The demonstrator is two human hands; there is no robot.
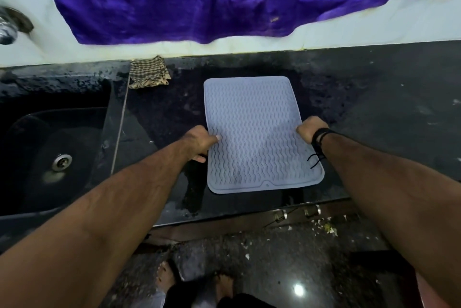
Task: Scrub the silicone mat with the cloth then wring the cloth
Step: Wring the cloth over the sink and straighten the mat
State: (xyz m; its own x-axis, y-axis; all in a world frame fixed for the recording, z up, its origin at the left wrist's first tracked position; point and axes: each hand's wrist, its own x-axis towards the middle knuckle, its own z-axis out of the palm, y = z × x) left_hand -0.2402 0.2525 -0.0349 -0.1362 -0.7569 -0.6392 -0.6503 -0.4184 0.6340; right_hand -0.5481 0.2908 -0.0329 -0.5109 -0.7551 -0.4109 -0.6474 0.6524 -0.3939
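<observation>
Silicone mat (pixel 254 133), pale grey-blue with wavy ribs, lies flat on the dark worktop (pixel 374 113), its near edge close to the worktop's front lip. It is held at its 2 long sides: the left hand (pixel 199 141) pinches the left edge, thumb on top and fingers (pixel 199 158) curled beneath, while the right hand (pixel 311 130) is curled round the right edge, though its fingertips are hidden. The checked cloth (pixel 149 73) sits crumpled and untouched at the back of the worktop, between the mat and the sink (pixel 50 153), well apart from both hands.

The mat is judged to be light, floppy and fairly grippy when dry, likely slick once wet; it would sag if lifted by 1 corner, so opposite edges are the sensible hold, or it can be pinned flat with 1 palm while scrubbed. The cloth looks thin and soft, easily bunched in 1 hand and twisted between 2 for wringing. Scrubbing has not yet begun.
</observation>
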